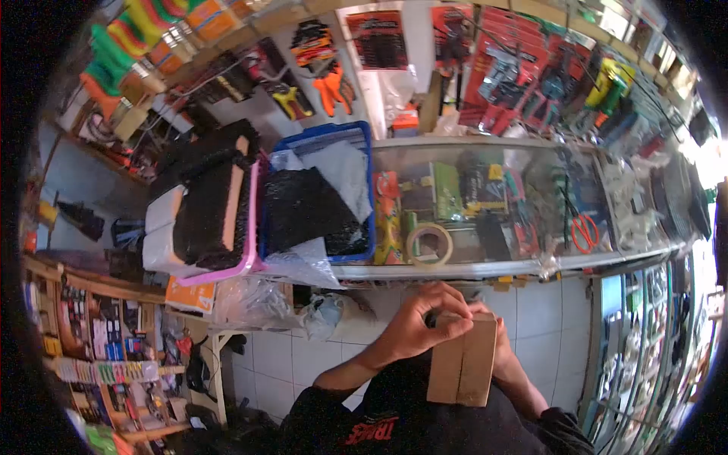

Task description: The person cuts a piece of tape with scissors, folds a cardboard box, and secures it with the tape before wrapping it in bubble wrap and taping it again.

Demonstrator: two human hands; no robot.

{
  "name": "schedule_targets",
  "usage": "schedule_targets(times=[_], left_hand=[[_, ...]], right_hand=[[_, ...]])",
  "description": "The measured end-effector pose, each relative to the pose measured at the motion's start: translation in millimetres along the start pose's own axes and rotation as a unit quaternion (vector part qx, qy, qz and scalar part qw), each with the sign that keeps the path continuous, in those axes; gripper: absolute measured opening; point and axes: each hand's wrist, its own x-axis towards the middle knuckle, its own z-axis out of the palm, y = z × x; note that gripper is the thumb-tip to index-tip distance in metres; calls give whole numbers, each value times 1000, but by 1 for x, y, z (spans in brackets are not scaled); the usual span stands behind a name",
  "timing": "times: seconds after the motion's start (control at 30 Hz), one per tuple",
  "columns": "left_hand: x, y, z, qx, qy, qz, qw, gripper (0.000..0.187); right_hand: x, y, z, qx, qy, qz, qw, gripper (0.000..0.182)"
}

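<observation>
The left hand (434, 322) pinched the top edge of a cardboard box (461, 364); the right hand (502, 345), partly hidden, had its grip around the side. The box was at the person's chest, apart from the bench (485, 270), where tape (412, 246) lay between a blue basket (371, 182) and scissors (585, 232).

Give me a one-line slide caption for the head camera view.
Both hands hold a small cardboard box before a glass counter bearing a tape roll and a blue basket.
</observation>
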Motion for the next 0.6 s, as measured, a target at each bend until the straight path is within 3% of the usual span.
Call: schedule_targets(times=[0.1, 0.13, 0.2, 0.23, 0.33, 0.4, 0.5, 0.57, 0.6], left_hand=[[-14, -12, -1, -39, -7, -5, 999, 13], [-19, -17, 1, 9, 25, 20, 999, 13], [-22, -10, 0, -32, 48, 35, 998, 13], [-23, -7, -1, -52, 59, 42, 996, 13], [-30, -17, -10, 34, 79, 71, 994, 20], [-30, -4, -23, 128, 144, 87, 977, 26], [-29, -1, -71, 298, 272, 125, 906, 36], [-25, 9, -114, 481, 301, 81, 820, 39], [-26, -4, -142, 499, 294, 63, 813, 43]], right_hand=[[1, 15, -8, 25, -29, 8, 999, 87], [0, 7, 9, 58, -18, 21, 998, 88], [0, 3, 17, 136, -26, 63, 988, 89], [-3, 3, 16, 105, -29, 89, 990, 86], [-14, 4, 7, 50, -16, 154, 987, 80], [-14, 9, -3, 66, 12, 181, 981, 77], [10, -14, -38, 122, 55, 120, 984, 68], [35, -43, -70, 151, 59, 73, 984, 63], [48, -62, -85, 106, 94, 47, 989, 65]])
